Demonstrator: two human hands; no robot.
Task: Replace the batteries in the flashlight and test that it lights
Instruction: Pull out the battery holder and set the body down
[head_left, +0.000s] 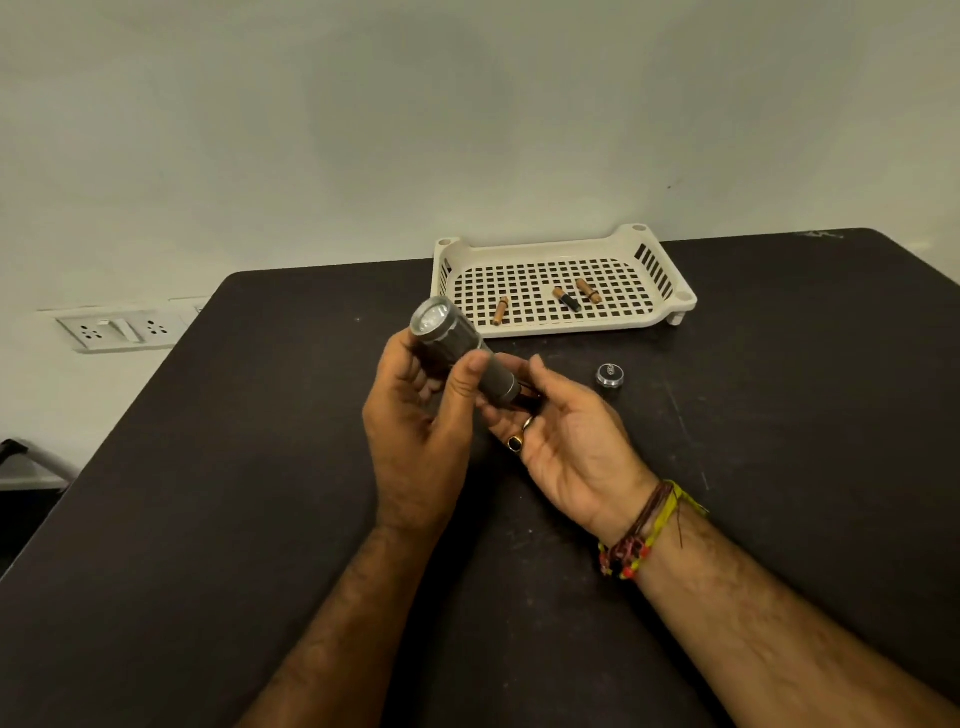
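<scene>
My left hand grips a grey flashlight around its body, lens end tilted up and to the left. The lamp is not lit. A dark battery holder sticks out of the flashlight's open rear end, and the fingers of my right hand, palm up, are on it. The flashlight's tail cap lies on the black table to the right of my hands. Three batteries lie in the white tray: one at the left, one in the middle, one at the right.
The black table runs to a pale wall behind. A wall socket panel sits beyond the table's left edge. The white perforated tray stands at the table's far edge, just behind my hands.
</scene>
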